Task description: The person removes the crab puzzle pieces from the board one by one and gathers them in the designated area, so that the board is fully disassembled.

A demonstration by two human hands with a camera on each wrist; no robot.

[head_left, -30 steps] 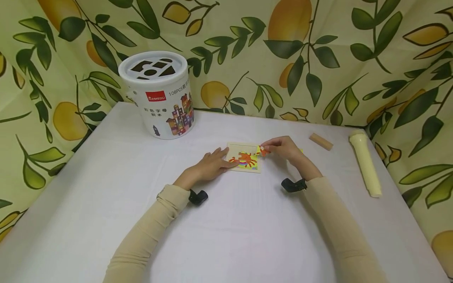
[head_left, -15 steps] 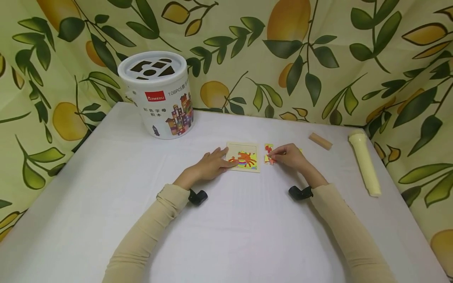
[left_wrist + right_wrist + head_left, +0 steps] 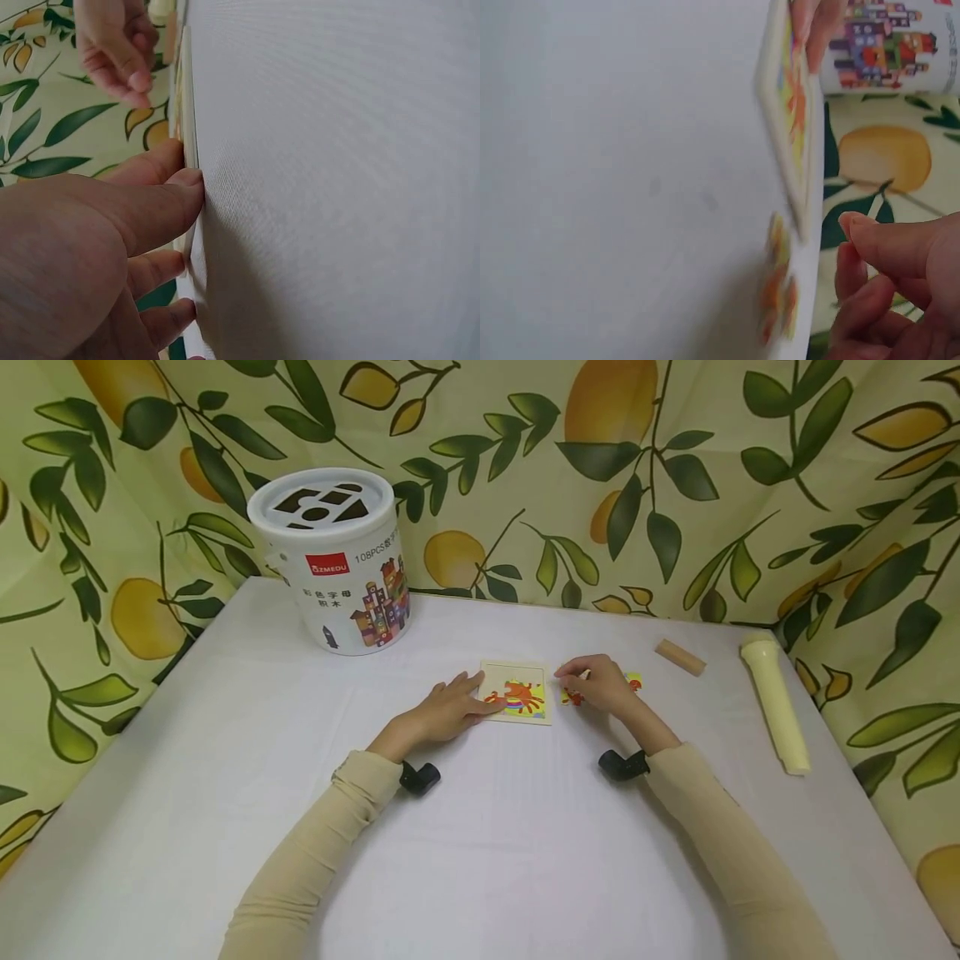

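A square wooden jigsaw puzzle board [image 3: 512,693] with an orange crab picture lies on the table. My left hand [image 3: 448,708] rests at its left side, fingers spread; the thumb [image 3: 169,206] touches the board's edge in the left wrist view. Loose puzzle pieces [image 3: 776,292] lie just right of the board, partly hidden in the head view. Over them hovers my right hand [image 3: 597,683], fingers loosely bent, with nothing visible between thumb and fingertips. Another loose puzzle piece [image 3: 634,682] shows behind that hand.
A white block bucket [image 3: 333,564] with a shape-hole lid stands at the back left. A brown wooden block [image 3: 680,657] lies at the back right, near a long pale-yellow cylinder [image 3: 776,706]. Patterned cloth [image 3: 495,468] hangs behind the white table.
My right hand moved a pinched puzzle piece away from the board, set it down on the right and let go. It then shifted slightly up and left. The left hand stayed put.
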